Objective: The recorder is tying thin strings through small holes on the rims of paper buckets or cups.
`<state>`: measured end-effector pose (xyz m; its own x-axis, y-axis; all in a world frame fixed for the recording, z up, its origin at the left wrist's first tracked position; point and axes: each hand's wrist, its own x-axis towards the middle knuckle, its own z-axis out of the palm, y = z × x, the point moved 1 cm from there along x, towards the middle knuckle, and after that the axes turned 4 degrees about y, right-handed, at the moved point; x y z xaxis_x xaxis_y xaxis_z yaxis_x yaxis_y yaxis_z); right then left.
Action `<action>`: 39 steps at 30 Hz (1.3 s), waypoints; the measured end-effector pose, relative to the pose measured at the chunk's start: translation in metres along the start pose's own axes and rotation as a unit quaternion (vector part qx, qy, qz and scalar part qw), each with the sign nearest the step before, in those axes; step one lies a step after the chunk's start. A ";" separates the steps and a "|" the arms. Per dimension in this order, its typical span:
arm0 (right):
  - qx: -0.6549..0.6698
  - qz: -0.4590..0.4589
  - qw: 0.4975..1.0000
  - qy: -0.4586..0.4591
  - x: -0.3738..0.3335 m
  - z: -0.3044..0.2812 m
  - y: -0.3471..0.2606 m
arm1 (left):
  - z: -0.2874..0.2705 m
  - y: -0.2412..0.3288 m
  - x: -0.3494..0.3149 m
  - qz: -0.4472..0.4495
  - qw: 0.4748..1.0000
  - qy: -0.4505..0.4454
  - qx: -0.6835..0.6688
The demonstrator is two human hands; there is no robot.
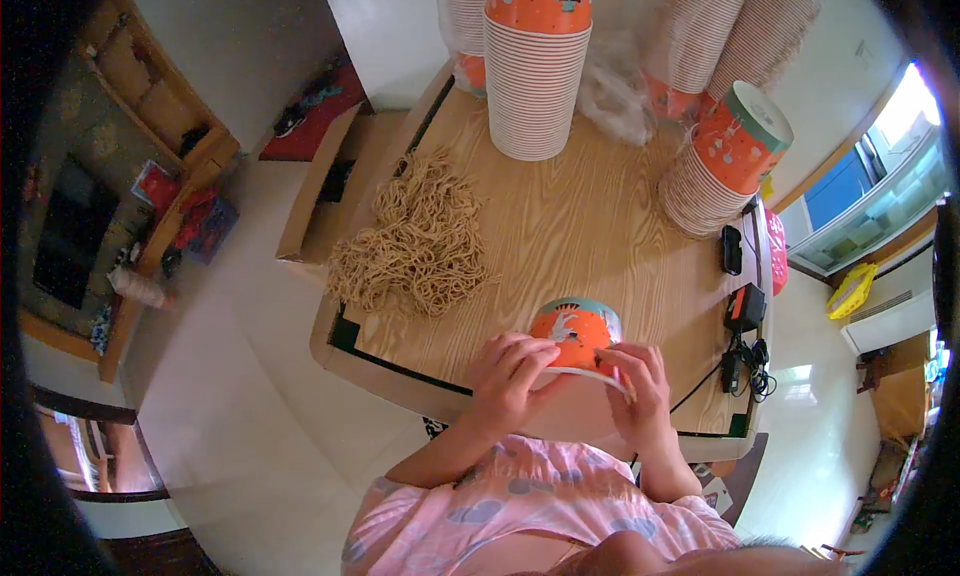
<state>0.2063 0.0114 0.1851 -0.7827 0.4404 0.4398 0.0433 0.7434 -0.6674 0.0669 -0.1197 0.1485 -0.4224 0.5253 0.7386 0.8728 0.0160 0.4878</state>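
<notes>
Head view: you sit at a wooden table (pixel 560 226) with both hands closed around 1 orange paper cup (pixel 577 338), which rests upside down near the table's front edge, its pale base ring turned up toward the camera. Your left hand (pixel 508 376) cups the near left side, fingers curled over the wall with the tips pressing the printed paper. Your right hand (pixel 638 381) pinches the lower right side, thumb and forefinger closed on the white rim. Both grips look firm and close to fully closed on the cup; neither hand has anything else in it. The 2-handed hold appears to steady the cup at its widest part, where the rim gives the fingers an edge to work.

Both forearms come up from the lower edge out of pink sleeves, wrists bent inward so the hands meet in front of your chest.

A loose heap of tan rubber bands (pixel 420 241) lies to your left, within easy reach of the left hand. A tall cup stack (pixel 533 66) stands at the far edge, and a leaning stack (pixel 720 161) tilts at the far right, both well apart from your hands. A black charger (pixel 745 311) with its cords sits along the right edge.
</notes>
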 end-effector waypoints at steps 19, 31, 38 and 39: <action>0.040 0.198 0.946 0.255 -0.005 -0.066 0.088 | 0.085 -0.105 -0.045 -0.009 0.937 -0.325 0.129; 0.024 0.165 0.966 0.196 0.031 -0.062 0.098 | 0.063 -0.033 -0.102 0.139 0.872 -0.465 -0.057; 0.070 0.177 0.976 0.108 0.085 -0.018 0.125 | 0.042 -0.049 -0.107 -0.008 0.946 -0.277 -0.169; 0.079 0.174 0.976 0.101 0.088 -0.012 0.132 | 0.039 -0.052 -0.109 -0.009 0.945 -0.278 -0.170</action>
<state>0.1508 0.1544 0.1424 -0.5990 0.7542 0.2688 0.1763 0.4517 -0.8746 0.0775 -0.1450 0.0247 -0.1593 0.8953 0.4160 0.6979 -0.1959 0.6889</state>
